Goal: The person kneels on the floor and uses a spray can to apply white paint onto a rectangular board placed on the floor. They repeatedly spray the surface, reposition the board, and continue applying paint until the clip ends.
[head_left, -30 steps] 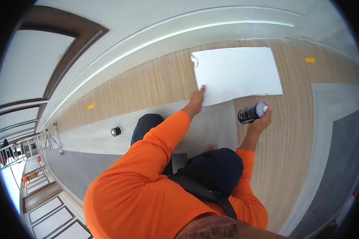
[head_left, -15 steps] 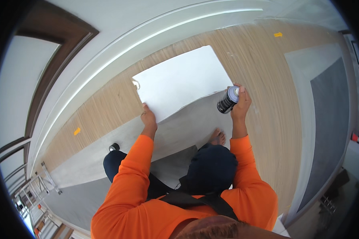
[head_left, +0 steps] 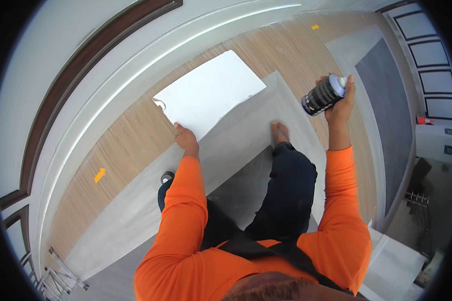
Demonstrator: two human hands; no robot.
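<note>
A flat white board [head_left: 211,90] with one torn corner is in front of me, over the wood-grain surface and the edge of the pale grey border. Its near left edge is pinched in my left hand [head_left: 187,140], thumb on top. Away to the right, my right hand [head_left: 343,106] is wrapped round a dark spray can [head_left: 320,98] with a pale top and a white nozzle. The can is tilted, nozzle toward the upper right and apart from the board. Part of the fingers is hidden behind it.
Yellow arrow markers [head_left: 100,175] lie on the wood-grain surface. Grey panels with a pale border [head_left: 386,85] are at the right. A white moulded wall [head_left: 150,60] curves along the far side. At the lower left stands a metal frame [head_left: 60,276]; my bare foot [head_left: 279,131] is close by.
My right hand has moved the spray can to the right and up, away from the board's edge. The left hand still grips the board. The view has shifted and my right leg has straightened.
</note>
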